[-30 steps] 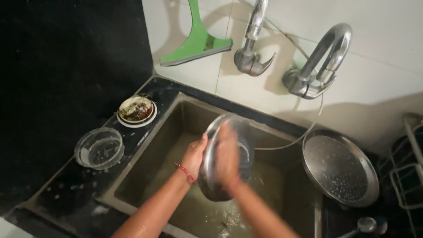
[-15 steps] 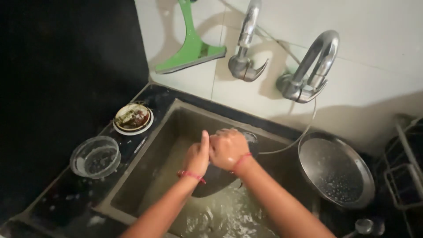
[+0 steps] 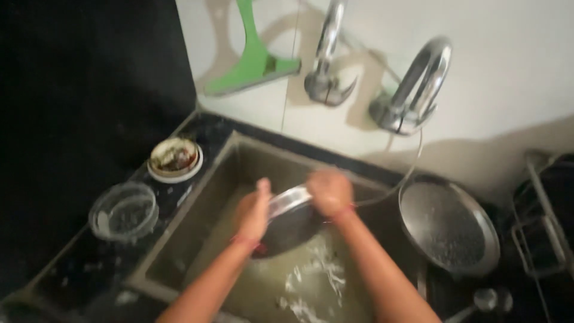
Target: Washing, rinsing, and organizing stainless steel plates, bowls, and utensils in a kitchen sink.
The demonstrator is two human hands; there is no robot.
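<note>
Over the steel sink (image 3: 197, 239) I hold a round steel dish (image 3: 290, 221) between both hands. My left hand (image 3: 254, 212) grips its left edge, and a red band sits at that wrist. My right hand (image 3: 329, 191) presses on its upper right rim. The dish is tilted and partly hidden by my hands, and the view is blurred by motion. Soapy water (image 3: 317, 281) lies in the basin below the dish.
Two chrome taps (image 3: 412, 90) stick out of the white tiled wall, beside a green squeegee (image 3: 251, 60). A small bowl with scraps (image 3: 174, 158) and a clear glass bowl (image 3: 124, 210) stand on the dark counter at left. A wet steel plate (image 3: 448, 224) and a wire rack (image 3: 544, 221) sit at right.
The dish stood upright a second ago and has dropped lower into the sink and tilted flatter. Both hands have shifted around its rim. The camera has moved closer.
</note>
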